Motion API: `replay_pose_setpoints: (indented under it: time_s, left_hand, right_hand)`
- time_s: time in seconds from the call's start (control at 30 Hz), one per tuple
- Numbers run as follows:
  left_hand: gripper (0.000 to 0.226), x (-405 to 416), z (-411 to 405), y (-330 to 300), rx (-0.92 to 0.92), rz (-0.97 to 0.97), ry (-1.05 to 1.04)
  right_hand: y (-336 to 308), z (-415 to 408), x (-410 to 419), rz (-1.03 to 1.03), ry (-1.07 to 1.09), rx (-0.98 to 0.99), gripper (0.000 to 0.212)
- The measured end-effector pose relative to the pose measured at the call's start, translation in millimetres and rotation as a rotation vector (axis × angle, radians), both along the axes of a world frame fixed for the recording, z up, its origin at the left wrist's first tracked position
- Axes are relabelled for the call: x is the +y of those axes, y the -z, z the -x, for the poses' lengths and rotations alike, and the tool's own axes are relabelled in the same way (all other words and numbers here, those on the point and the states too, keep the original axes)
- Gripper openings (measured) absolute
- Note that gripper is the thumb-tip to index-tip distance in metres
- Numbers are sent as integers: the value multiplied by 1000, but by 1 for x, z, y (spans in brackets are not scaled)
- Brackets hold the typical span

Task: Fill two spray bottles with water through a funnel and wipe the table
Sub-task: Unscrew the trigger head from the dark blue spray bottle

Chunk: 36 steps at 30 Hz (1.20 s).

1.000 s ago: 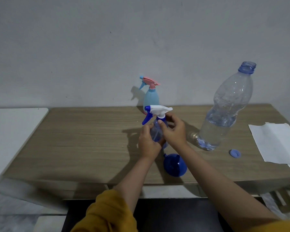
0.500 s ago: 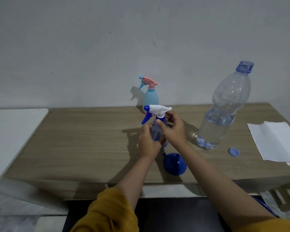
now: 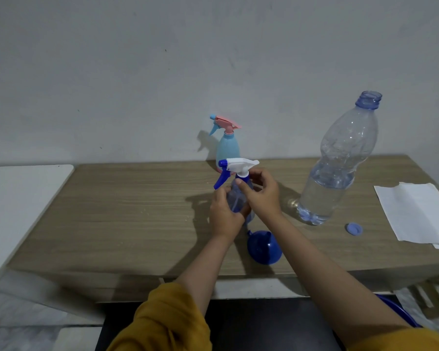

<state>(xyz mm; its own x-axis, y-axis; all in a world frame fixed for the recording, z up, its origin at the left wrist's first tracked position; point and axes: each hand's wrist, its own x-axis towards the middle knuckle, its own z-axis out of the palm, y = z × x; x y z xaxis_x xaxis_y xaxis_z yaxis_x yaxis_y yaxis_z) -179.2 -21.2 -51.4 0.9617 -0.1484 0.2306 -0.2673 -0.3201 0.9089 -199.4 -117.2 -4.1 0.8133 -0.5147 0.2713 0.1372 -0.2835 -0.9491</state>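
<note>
A clear blue spray bottle (image 3: 237, 200) with a white and blue trigger head (image 3: 238, 165) stands mid-table. My left hand (image 3: 223, 216) grips its body. My right hand (image 3: 261, 193) curls round the neck just under the trigger head. Behind it, near the wall, stands a light blue spray bottle (image 3: 227, 148) with a pink trigger. A blue funnel (image 3: 264, 247) lies on its side near the wooden table's (image 3: 127, 211) front edge. A large clear water bottle (image 3: 337, 160), uncapped and partly full, stands to the right.
The water bottle's blue cap (image 3: 354, 228) lies on the table by its base. White paper sheets (image 3: 421, 211) lie at the table's right end. A white surface (image 3: 18, 203) adjoins the table on the left. A blue rim (image 3: 401, 312) shows below the table at lower right.
Both hands stay on the spray bottle; the right hand's fingers have shifted round the neck under the trigger head. The rest of the table looks the same.
</note>
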Motion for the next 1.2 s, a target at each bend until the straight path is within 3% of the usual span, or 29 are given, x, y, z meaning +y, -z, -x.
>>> replay_pose_setpoints:
  time_s: [0.2,0.5,0.6,0.77,1.03,1.2]
  left_hand:
    - [56,-1,-2,2,64,8,7]
    - [46,-1,2,-4,54,-2,-13]
    - [58,-1,3,-4,88,23,-12]
    - [45,-1,3,-2,48,-15,-6]
    - [47,0,3,-5,48,-12,0]
    - [42,0,1,0,46,-13,-17]
  right_hand:
    - [1,1,1,-31,-15,21,40]
    - [-6,1,0,45,-90,94,34]
    - [-15,0,1,81,-84,131,34]
    - [-40,-4,-3,22,-43,61,27]
    - [-111,-6,-19,31,39,-79,28]
    - [-153,0,-40,144,121,-111,27]
